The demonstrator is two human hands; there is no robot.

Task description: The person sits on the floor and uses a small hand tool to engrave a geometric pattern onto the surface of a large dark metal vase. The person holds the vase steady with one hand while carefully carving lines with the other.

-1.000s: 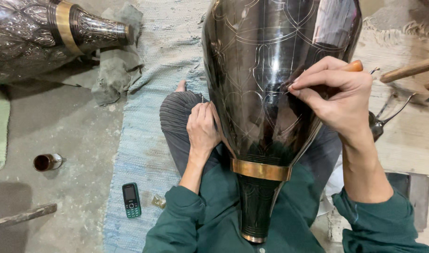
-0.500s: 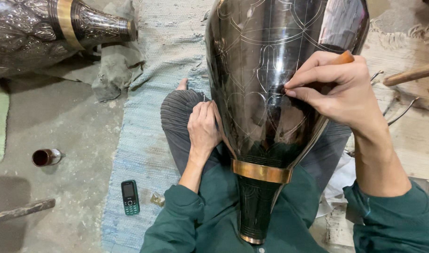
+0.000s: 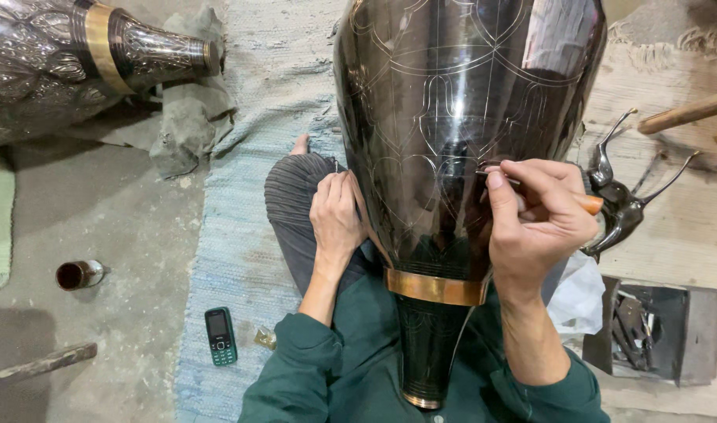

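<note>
The right hand (image 3: 540, 215), fingers pinching an engraving tool (image 3: 590, 204), has slid lower on the dark metal vase (image 3: 452, 117) (left hand (image 3: 336, 213) stays flat against it, fingers together).

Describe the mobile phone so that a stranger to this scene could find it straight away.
Start at the big dark engraved vase lying on the seated person's lap, then look to the pale blue woven mat beneath them. The mobile phone lies near the mat's edge, beside the left elbow: small, green-edged, with a keypad, next to a tiny brass piece.
</note>
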